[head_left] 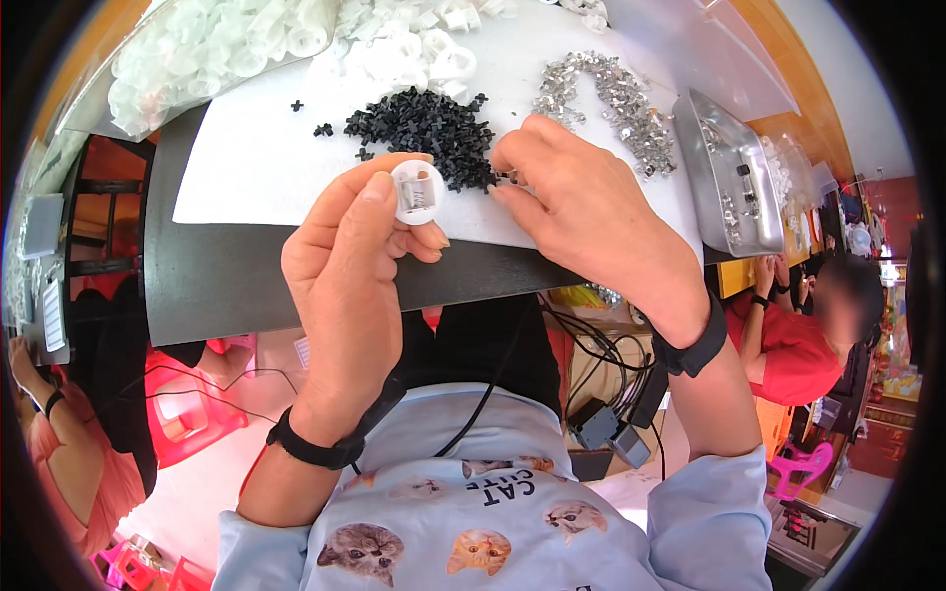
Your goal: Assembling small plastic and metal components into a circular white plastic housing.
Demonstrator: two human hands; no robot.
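My left hand (347,236) grips a small round white plastic housing (426,203) between thumb and fingers. Its hollow side faces up, and a small coil spring (417,194) shows inside. At the right edge of a heap of small black cross-shaped plastic pieces (419,126), my right hand (591,202) has thumb and forefinger drawn together. Whatever lies between those fingertips is too small and too hidden to name. Beyond the right hand, small shiny metal pieces (631,110) lie in a curved heap on the white sheet (266,163).
White plastic parts (419,61) are piled at the back, beside a clear bag of translucent parts (222,59). A metal tray (734,187) with small parts stands at the right. Cables (616,355) hang below the dark table edge (236,295). People sit on both sides.
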